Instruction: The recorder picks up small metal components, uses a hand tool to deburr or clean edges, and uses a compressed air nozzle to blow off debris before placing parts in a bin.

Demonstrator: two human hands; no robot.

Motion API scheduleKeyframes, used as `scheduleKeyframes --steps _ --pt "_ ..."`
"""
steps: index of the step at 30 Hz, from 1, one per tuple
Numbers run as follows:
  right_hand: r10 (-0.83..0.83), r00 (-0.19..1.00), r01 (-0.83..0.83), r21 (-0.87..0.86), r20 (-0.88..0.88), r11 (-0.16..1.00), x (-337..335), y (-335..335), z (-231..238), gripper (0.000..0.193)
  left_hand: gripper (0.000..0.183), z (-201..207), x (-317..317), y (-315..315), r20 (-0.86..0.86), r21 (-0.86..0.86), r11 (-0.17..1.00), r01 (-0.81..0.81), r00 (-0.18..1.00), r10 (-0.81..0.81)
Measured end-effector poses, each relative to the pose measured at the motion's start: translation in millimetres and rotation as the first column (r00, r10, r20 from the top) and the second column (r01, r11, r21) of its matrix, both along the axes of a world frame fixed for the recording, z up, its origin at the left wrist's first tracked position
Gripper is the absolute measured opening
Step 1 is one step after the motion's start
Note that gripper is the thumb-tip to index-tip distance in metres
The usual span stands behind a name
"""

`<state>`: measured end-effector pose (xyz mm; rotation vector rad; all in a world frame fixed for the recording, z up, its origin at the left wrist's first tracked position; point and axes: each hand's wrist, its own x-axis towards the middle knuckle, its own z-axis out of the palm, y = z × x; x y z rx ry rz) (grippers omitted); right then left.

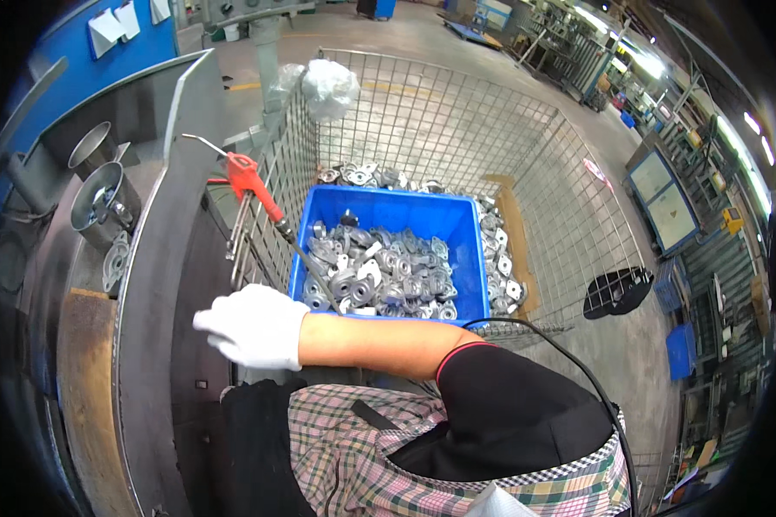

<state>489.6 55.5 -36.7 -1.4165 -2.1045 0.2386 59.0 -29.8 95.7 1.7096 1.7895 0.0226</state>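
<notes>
My right arm, in a black sleeve with a red edge, reaches leftward across my body. At its end my right hand (254, 327), in a white glove, hangs between the grey metal bench side and the blue bin (483, 258). Its fingers point left, loosely bent and apart, with nothing visible in them. Many grey cast metal parts (388, 267) with round holes lie heaped in the bin. Just beyond the hand, a red air blow gun (254, 185) with a thin bent nozzle hangs on the wire cage's edge. My left hand is out of sight.
The bin sits inside a wire mesh cage (457, 95), with more castings (502, 250) and cardboard (519, 233) beside it. Two metal cups (99, 207) and a loose casting (115, 258) stand on the left bench. A plastic bag (329, 89) and a black cap (616, 291) hang on the cage.
</notes>
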Motion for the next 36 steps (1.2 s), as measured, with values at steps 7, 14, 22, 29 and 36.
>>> scheduleKeyframes --steps 7,14,22,29,36 --pt "0.319 0.948 -0.319 0.014 -0.015 0.948 -87 27 30 0.023 0.041 -60 -71 12 0.181 -0.007 0.969 -0.245 0.953 0.242" --pt "0.577 0.816 -0.567 0.233 0.028 0.790 -198 51 52 0.026 0.042 -47 -200 -244 0.231 0.062 0.512 -0.857 0.512 0.828" --pt "0.792 0.588 -0.805 0.211 0.162 0.555 -379 64 62 0.025 0.066 -83 -131 -398 -0.218 -0.279 0.430 -0.858 0.493 0.842" --pt "0.730 0.645 -0.758 0.064 0.225 0.650 -525 86 93 0.038 0.057 -139 -110 -413 -0.135 -0.567 0.526 -0.634 0.701 0.700" --pt "0.636 0.729 -0.652 -0.024 0.253 0.758 -612 117 71 0.047 0.054 -179 -91 -436 0.167 -0.575 0.620 -0.534 0.665 0.728"
